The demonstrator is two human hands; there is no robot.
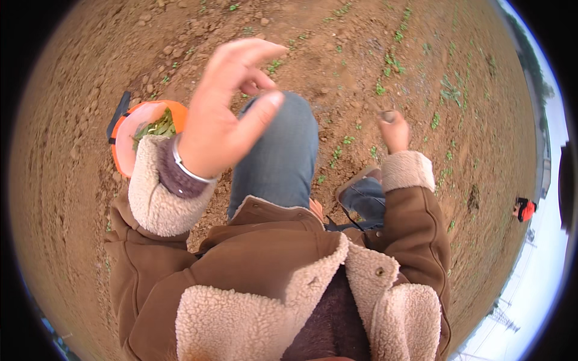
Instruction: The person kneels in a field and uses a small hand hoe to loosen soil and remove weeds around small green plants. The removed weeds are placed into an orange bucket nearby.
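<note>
My left hand (pixel 226 108) is raised in front of my bent left knee, with nothing in it. Its fingers are curled and apart, and a silver bracelet (pixel 185 169) circles the wrist. Farther right, my right hand (pixel 395 133) is closed low over the soil. A small grey object (pixel 387 116) shows at the top of that fist; what it is cannot be told. Beside my left forearm stands an orange container (pixel 128 140) with a pale lining and a dark strap. Green leaves (pixel 158 126) lie inside it, partly hidden by my sleeve.
Brown, clumpy soil (pixel 325 58) surrounds me. Rows of small green seedlings (pixel 392 63) run through it, some close to my shoe (pixel 354 180). My denim-covered knee (pixel 284 144) rises between my hands. Far off at right is a person in red and black (pixel 525 210).
</note>
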